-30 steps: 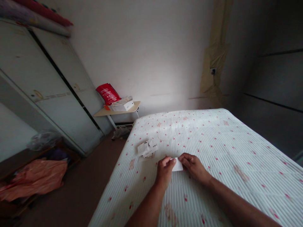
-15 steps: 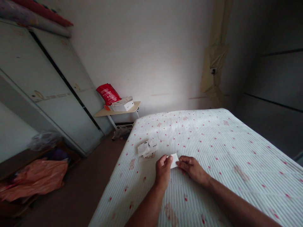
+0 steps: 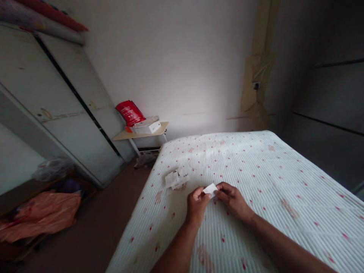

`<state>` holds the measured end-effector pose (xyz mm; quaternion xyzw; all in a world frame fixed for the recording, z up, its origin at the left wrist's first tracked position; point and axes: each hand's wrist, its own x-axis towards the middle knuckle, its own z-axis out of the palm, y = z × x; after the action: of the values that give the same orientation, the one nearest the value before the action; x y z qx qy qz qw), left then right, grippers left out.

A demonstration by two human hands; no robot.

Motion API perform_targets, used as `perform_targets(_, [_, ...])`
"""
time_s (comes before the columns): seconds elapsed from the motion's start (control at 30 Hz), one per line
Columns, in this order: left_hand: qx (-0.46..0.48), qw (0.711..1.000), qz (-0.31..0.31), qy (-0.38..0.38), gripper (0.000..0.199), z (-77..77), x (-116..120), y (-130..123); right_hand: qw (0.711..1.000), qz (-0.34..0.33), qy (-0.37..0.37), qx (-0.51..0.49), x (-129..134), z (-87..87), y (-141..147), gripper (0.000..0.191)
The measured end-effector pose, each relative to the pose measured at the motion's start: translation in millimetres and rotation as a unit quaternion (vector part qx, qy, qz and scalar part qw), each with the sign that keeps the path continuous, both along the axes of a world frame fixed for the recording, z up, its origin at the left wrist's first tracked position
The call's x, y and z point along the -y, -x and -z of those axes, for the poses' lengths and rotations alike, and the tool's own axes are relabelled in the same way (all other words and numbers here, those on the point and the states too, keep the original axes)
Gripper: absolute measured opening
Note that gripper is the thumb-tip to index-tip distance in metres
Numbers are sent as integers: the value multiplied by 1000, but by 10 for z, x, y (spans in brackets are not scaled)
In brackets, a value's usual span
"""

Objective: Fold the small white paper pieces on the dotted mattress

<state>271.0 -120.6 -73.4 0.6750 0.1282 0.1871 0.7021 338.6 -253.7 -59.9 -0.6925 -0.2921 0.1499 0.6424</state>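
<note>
A small white piece of paper (image 3: 210, 189) is held between my two hands, above the striped mattress (image 3: 256, 170) with red dots. My left hand (image 3: 198, 204) pinches its left side, with the thumb on the near edge. On the paper's right side, my right hand (image 3: 231, 199) grips with thumb and fingers. Any print on the paper is too small to make out. Just beyond my left hand lies a loose pile of printed paper pieces (image 3: 178, 179) on the mattress.
Past the mattress's far left corner stands a small table (image 3: 125, 135) with a red bag (image 3: 130, 113) and a white box (image 3: 148, 127). Pale cabinets (image 3: 71, 94) line the left wall. An orange plastic bag (image 3: 42, 216) lies low at the left.
The paper has turned and tilted between my hands, now appearing flatter. My left thumb has shifted to the near edge, and my right hand has come up slightly.
</note>
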Motion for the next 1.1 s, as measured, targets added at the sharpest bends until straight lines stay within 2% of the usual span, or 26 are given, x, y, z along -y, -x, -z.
perform_targets(0.1, [10,998,-8,-57,25,23,-12,-8,1000,2,-11,8,16,27,-16,24])
perform_targets(0.27, [11,984,-35,-174,4,81,-35,-20,1000,4,-18,10,32,62,-41,23])
perform_targets(0.6, [28,964,-40,-261,5,80,-35,-14,999,18,-34,17,34,-33,-15,23])
perform_targets(0.73, [30,949,-52,-310,8,54,-24,-10,996,38,-42,63,43,-36,-38,20])
perform_targets(0.93, [27,926,-66,-371,13,33,1,-17,992,32,-58,104,33,5,-62,20])
perform_targets(1.1, [1,915,-71,-397,17,32,24,-25,994,28,-35,98,30,8,-58,24])
